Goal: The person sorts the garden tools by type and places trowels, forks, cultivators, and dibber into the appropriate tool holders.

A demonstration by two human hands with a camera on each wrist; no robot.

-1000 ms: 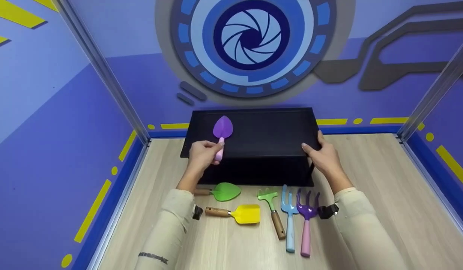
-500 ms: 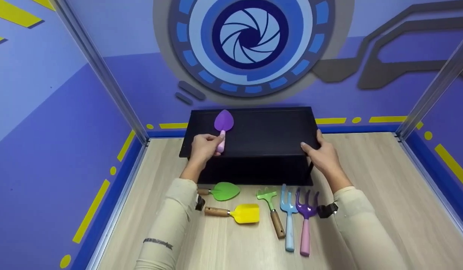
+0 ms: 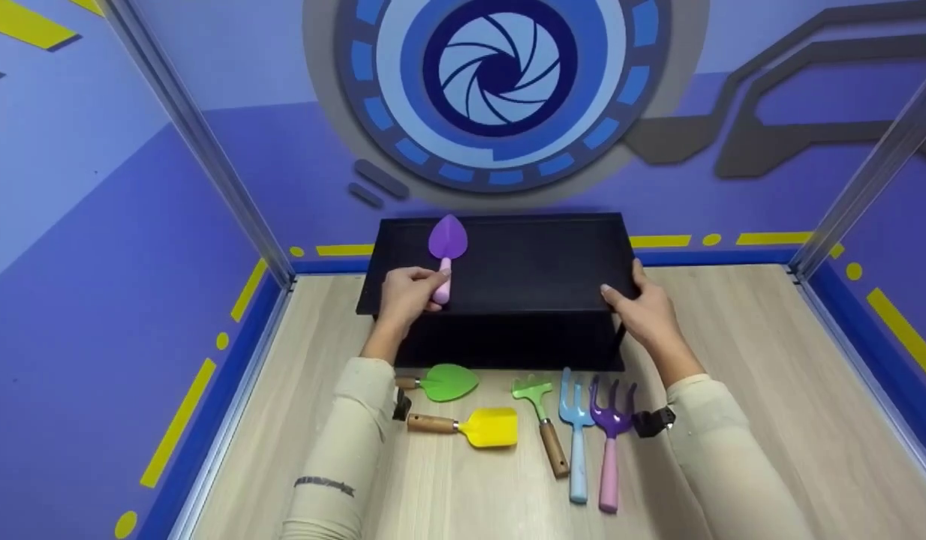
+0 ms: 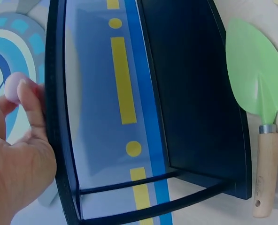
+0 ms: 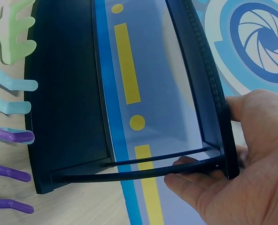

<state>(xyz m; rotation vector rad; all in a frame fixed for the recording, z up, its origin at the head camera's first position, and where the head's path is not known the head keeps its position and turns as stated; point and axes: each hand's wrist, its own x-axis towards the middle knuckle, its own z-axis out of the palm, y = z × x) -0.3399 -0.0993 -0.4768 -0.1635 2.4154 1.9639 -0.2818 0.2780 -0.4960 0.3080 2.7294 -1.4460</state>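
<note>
A black two-tier shelf (image 3: 534, 262) stands against the back wall. Over the left part of its top tier, my left hand (image 3: 407, 301) pinches the pink handle of a trowel (image 3: 448, 237) whose purple blade points to the back wall. From below, the left wrist view catches only the rounded pink handle end (image 4: 17, 88) beyond the shelf edge; the blade is hidden there. My right hand (image 3: 649, 311) grips the right end of the top tier, thumb on the upper face. In the right wrist view its fingers (image 5: 188, 185) reach under the side rail.
In front of the shelf lie a green trowel (image 3: 449, 382), a yellow square-bladed shovel (image 3: 493, 428), a small green rake (image 3: 536, 390), a light blue fork (image 3: 578, 450) and a purple fork with a pink handle (image 3: 611, 457). Printed panels wall in the table's back and sides.
My left hand has moved the purple trowel slightly farther back over the top tier, then nearly stopped. My right hand keeps its grip on the shelf's right end.
</note>
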